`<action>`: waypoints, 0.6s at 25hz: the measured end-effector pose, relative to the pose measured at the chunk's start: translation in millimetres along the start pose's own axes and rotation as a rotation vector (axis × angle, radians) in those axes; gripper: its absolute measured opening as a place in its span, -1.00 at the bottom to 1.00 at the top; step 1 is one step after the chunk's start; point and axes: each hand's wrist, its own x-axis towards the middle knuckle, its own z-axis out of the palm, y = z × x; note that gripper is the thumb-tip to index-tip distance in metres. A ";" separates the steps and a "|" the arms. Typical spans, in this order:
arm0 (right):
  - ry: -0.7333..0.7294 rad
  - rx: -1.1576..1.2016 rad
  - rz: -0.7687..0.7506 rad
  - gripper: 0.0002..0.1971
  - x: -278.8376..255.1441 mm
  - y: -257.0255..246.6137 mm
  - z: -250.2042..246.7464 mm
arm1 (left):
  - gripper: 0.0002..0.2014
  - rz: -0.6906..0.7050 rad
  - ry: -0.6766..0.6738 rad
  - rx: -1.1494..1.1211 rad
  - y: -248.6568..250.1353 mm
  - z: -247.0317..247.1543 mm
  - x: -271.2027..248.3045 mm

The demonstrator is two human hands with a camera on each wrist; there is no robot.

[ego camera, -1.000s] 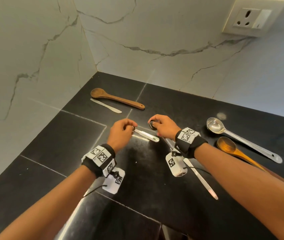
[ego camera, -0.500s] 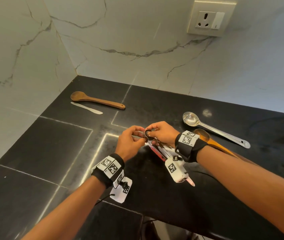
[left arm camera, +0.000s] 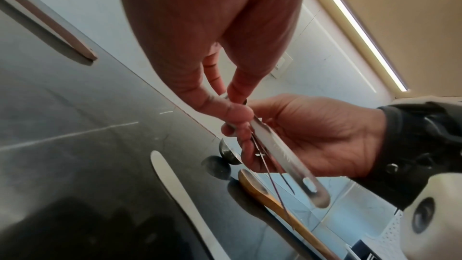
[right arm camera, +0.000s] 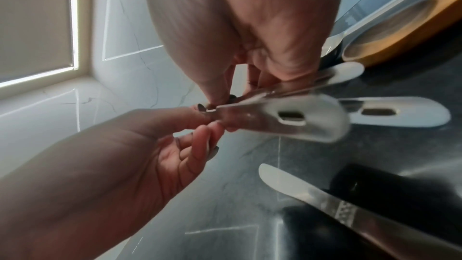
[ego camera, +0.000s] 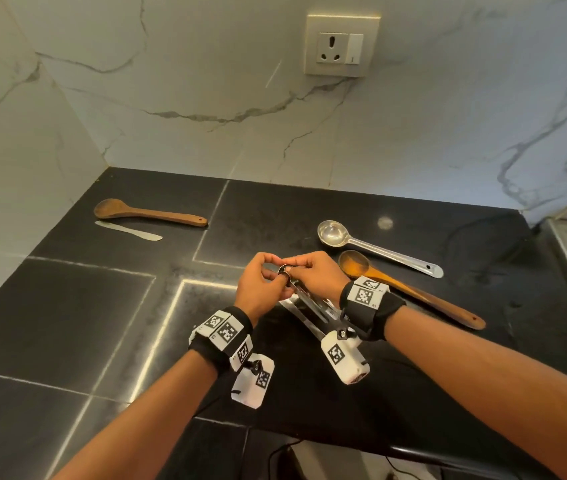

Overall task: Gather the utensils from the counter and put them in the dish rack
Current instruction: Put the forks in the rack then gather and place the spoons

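Gathering step: left hand [ego camera: 262, 289] and right hand [ego camera: 313, 275] both pinch a bundle of steel utensils [left arm camera: 287, 157] at counter [ego camera: 67, 306] centre (rack unseen). Next calls for collecting the ladle [ego camera: 372, 245] at 2 o'clock.

Bare forearms, black wrist straps [ego camera: 375, 311] with square black-white marker tags, white camera pods [ego camera: 344, 358], thin black cables.

steel utensils [ego camera: 313, 308] partly hidden under hands, handle ends motion-blurred, count unclear
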 end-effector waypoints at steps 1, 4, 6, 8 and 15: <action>0.003 0.011 0.002 -0.75 -4.3 2.5 -6.5 | -0.74 0.000 -0.007 -0.003 2.1 7.4 -1.7; -0.003 -0.007 -0.011 -0.71 -20.1 3.4 -27.7 | -0.74 -0.006 -0.038 -0.017 6.5 28.6 -3.7; -0.062 -0.060 -0.033 -0.67 -33.0 1.9 -44.8 | -0.75 -0.039 -0.063 -0.064 10.4 44.9 -4.4; -0.165 -0.099 -0.019 -0.58 -45.0 1.8 -63.6 | -0.79 -0.087 -0.086 -0.146 16.3 60.8 -5.8; -0.243 -0.463 -0.156 -0.50 -78.9 8.3 -148.4 | -0.83 -0.125 -0.189 -0.313 48.2 132.0 -21.2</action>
